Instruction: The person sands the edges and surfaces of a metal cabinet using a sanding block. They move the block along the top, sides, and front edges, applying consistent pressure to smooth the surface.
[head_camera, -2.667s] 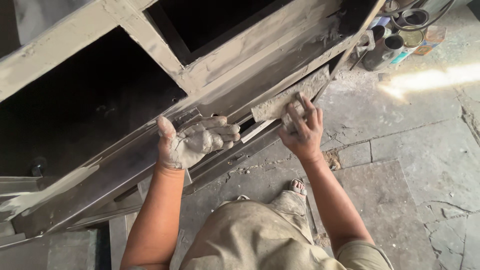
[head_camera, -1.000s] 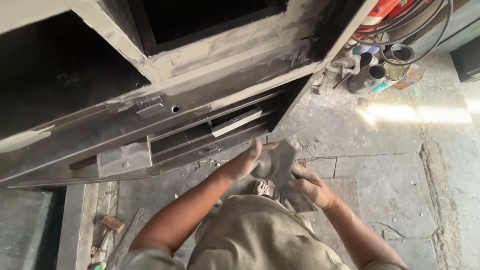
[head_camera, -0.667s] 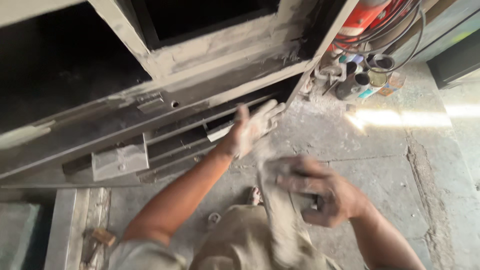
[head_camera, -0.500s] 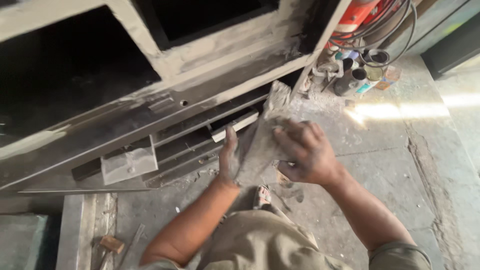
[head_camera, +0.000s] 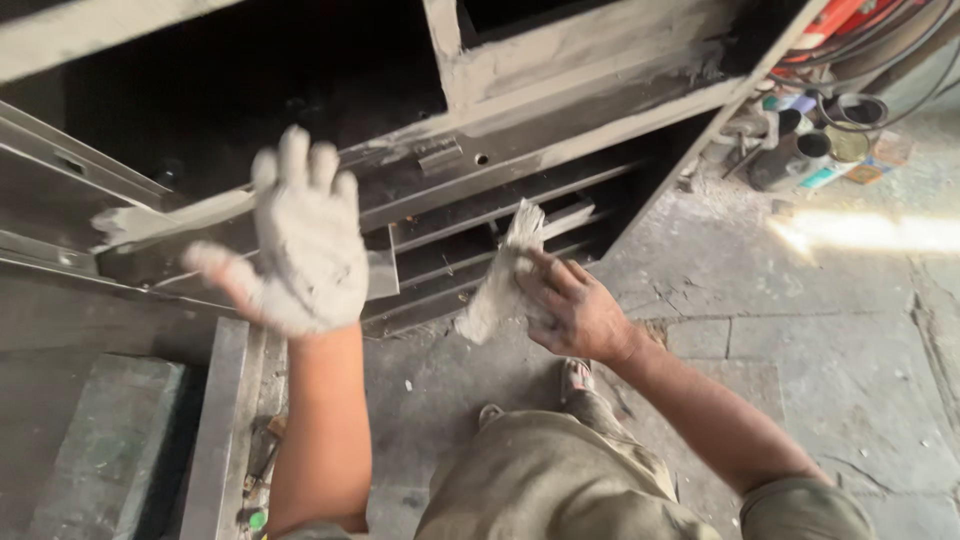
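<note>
My left hand is raised with its fingers spread and its palm coated in pale grey dust; it holds nothing and hovers in front of the grey metal cabinet frame. My right hand grips a dusty grey piece of abrasive paper or cloth, held folded just in front of the frame's lower rails. The frame lies tilted, its surfaces smeared with grey filler and dust.
Cans, tins and coiled hoses stand at the upper right on the cracked concrete floor. A metal bar and a grey block lie at the lower left. My knees and foot are below.
My left hand has let go of the sheet and lifted up to the left, fingers spread. My right hand keeps the sheet and has moved closer to the frame's rails. The view shifted left.
</note>
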